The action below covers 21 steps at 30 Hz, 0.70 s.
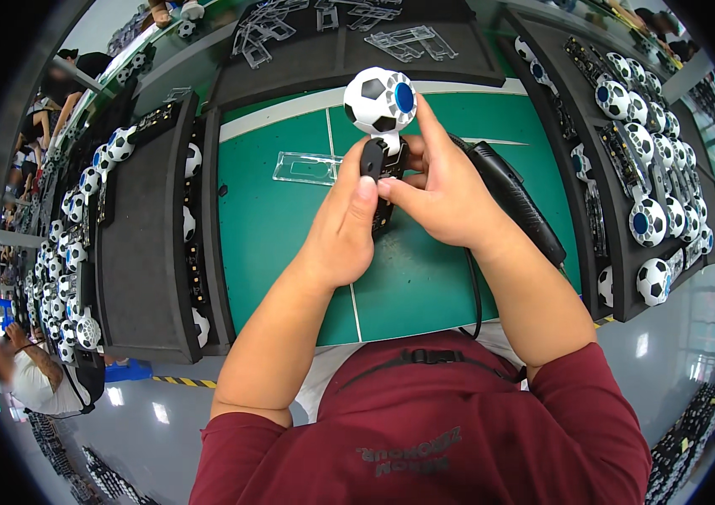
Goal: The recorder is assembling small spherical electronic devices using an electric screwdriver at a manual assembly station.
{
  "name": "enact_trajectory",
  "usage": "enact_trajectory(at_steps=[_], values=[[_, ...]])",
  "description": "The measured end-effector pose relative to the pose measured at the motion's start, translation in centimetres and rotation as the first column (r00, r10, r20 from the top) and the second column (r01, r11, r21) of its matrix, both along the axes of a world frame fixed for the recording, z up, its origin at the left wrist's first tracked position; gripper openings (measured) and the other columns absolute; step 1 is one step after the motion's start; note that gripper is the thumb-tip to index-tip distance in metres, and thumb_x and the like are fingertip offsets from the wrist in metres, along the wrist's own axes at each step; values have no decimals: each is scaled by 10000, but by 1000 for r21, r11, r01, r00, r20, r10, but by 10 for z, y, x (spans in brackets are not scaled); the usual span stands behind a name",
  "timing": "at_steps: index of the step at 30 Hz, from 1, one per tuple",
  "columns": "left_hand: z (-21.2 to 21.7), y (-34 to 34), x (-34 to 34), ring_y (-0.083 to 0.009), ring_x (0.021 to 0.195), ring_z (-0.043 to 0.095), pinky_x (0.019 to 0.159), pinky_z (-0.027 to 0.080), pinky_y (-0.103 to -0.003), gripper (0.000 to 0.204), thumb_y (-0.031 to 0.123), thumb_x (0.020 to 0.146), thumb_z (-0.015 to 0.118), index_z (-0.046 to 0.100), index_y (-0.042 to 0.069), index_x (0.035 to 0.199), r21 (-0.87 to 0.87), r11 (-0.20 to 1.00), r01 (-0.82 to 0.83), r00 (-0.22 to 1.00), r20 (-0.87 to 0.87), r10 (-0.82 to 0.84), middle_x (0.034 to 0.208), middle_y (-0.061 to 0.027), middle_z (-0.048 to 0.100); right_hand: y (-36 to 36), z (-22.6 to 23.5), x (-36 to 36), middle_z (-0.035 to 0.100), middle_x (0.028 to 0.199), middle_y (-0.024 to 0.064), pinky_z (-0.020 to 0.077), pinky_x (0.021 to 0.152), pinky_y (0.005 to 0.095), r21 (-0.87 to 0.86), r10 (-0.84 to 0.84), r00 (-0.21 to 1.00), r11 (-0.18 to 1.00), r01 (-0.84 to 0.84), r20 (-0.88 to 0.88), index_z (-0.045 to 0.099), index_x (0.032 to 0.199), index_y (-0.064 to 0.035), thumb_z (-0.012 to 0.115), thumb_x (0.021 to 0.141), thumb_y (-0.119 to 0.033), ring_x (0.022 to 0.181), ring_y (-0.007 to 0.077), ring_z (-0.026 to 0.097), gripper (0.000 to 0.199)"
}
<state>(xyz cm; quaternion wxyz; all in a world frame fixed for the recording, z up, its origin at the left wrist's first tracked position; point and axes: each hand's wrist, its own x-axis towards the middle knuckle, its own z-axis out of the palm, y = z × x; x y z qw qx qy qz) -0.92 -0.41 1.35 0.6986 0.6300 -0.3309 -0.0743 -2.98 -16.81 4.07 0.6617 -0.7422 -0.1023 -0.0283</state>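
Observation:
Both my hands hold a soccer-ball gadget upright above the green work mat [425, 278]. Its black-and-white ball [366, 105] has a blue disc on the right side. Below the ball is a black body [383, 220], partly covered by my fingers. My left hand [345, 231] grips the body from the left, its thumb against a dark rounded piece [372, 156]. My right hand [446, 189] is closed round the other side, with the thumb at the front and a finger reaching up beside the ball. A clear plastic part [299, 167] lies on the mat left of the gadget.
A black elongated corded tool [517, 202] lies right of my hands. Several clear plastic frames [412, 42] lie on the far black tray [324, 59]. Soccer-ball gadgets [648, 220] fill the right rack; more [119, 143] stand along the left tray [143, 252]. Other people are at far left.

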Motion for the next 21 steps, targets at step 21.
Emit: enact_trajectory(at_steps=[21], values=[[11,8,4,-334,1203,640,1048,520,-422,499,119,908,775,546,8,1337,-208,958,-200,928,272,253,1319,-178,621,14,-22,3,534,1393,187,523,888,311,494,64,998,868,-53,-5,239,1589,-16,592,942,-20,1048,231,617,737]])
